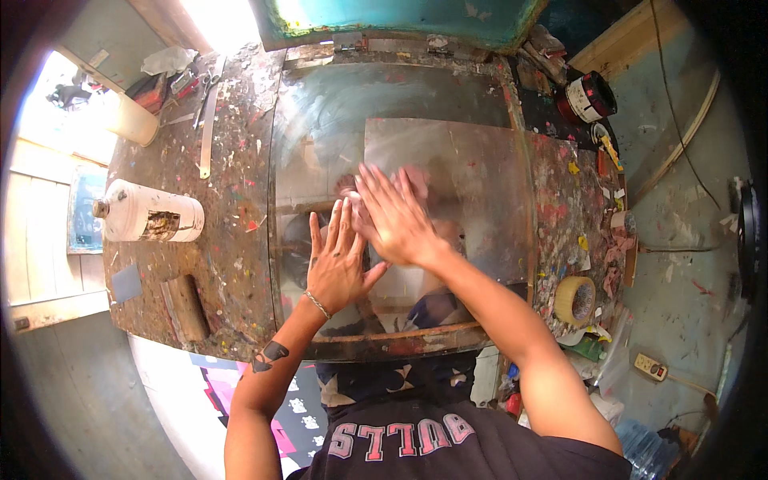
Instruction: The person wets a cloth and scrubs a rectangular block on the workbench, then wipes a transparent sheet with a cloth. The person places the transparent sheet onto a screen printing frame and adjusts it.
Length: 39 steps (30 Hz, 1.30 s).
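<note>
A glass panel (312, 104) is set into the paint-stained table in front of me, and a clear sheet (480, 184) lies over its right part. My left hand (338, 260) rests on the glass left of the sheet, fingers stretched and spread, holding nothing. Beside it, my right hand (394, 216) reaches over the sheet's left edge with its fingers extended and its palm turned down. The fingertips of both hands come close together. Reflections of my hands and body show in the shiny surface.
Leftward on the table are a white bottle (160, 214), a wooden block (185, 308), a steel ruler (210, 132) and scissors (208, 80). To the right sit a tape roll (565, 300) and an open tin (588, 98). A turquoise framed screen (400, 24) stands raised at the back.
</note>
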Tool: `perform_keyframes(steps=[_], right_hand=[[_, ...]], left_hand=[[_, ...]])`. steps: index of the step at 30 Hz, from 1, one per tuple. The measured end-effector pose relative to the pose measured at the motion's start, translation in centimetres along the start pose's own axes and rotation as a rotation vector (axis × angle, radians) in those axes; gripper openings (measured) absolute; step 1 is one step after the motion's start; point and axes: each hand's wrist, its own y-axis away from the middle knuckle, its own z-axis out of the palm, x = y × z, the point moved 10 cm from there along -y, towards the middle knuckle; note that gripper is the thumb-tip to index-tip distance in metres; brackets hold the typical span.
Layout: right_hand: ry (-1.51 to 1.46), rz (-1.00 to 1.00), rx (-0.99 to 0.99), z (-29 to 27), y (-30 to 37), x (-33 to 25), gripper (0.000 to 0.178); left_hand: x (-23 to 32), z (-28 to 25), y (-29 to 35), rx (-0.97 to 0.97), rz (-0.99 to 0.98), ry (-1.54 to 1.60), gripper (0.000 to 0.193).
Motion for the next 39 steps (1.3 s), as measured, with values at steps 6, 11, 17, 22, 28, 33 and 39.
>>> perform_keyframes(steps=[6, 11, 17, 22, 28, 33, 39], right_hand=[[-0.001, 0.264, 0.011, -2.9, -0.2, 10.2, 0.063], [-0.080, 0.066, 0.141, -0.4, -1.7, 2.9, 0.052], [-0.021, 0.260, -0.138, -4.2, 9.0, 7.1, 0.062], [0.243, 0.460, 0.203, -7.3, 8.4, 18.0, 0.060], [-0.185, 0.206, 0.411, -6.4, 10.4, 10.6, 0.032], [-0.684, 0.339, 0.583, -12.5, 17.8, 3.2, 0.026], [-0.350, 0.191, 0.284, -5.7, 21.5, -3.1, 0.039]], left_hand=[[0.8, -0.7, -0.1, 0.067, 0.023, 0.063, 0.087], [0.8, 0.1, -0.5, 0.013, 0.021, -0.016, 0.087], [0.4, -0.5, 0.2, 0.056, -0.007, -0.001, 0.088], [1.2, -0.5, -0.4, 0.040, 0.028, 0.012, 0.090], [-0.9, -1.6, -0.5, 0.310, -0.307, 0.445, 0.040], [-1.6, -1.1, -2.9, 0.198, -0.382, 0.779, 0.034], [2.1, -7.1, -6.2, 0.186, -0.287, 1.289, 0.029]])
